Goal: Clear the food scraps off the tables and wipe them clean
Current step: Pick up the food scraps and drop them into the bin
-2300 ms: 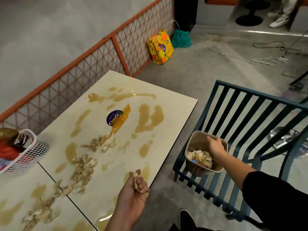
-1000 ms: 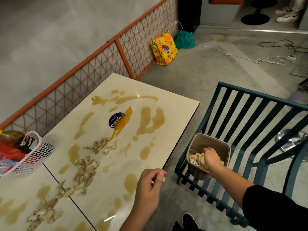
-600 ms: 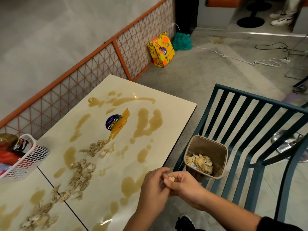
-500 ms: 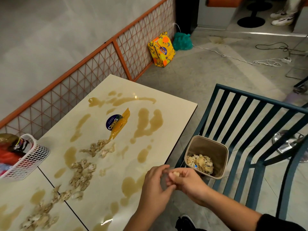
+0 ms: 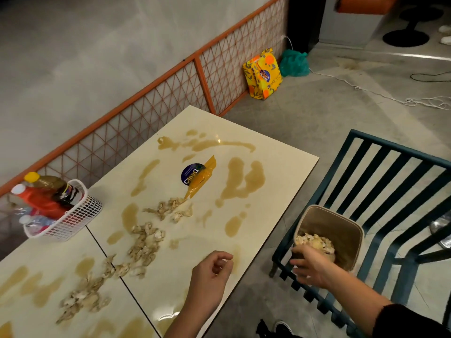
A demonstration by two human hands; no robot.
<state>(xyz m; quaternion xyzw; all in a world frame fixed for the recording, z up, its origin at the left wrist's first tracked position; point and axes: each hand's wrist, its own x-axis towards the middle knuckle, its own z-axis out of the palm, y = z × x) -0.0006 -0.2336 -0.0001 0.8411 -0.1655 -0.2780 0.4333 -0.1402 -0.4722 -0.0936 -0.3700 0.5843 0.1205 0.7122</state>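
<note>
The food scraps [image 5: 146, 242], pale and crinkled, are strewn in a band whose long axis runs from near left to far right across two glossy cream tabletops [image 5: 280, 167] smeared with brown puddles [image 5: 244, 181]. More are heaped in a tan, round-cornered bin [image 5: 346, 240] set on a slatted teal chair [image 5: 400, 151]. The left grip [image 5: 212, 276] is loosely curled and empty above the tabletop's edge. The right grip [image 5: 310, 267], blurred, is spread open at the bin's near rim.
</note>
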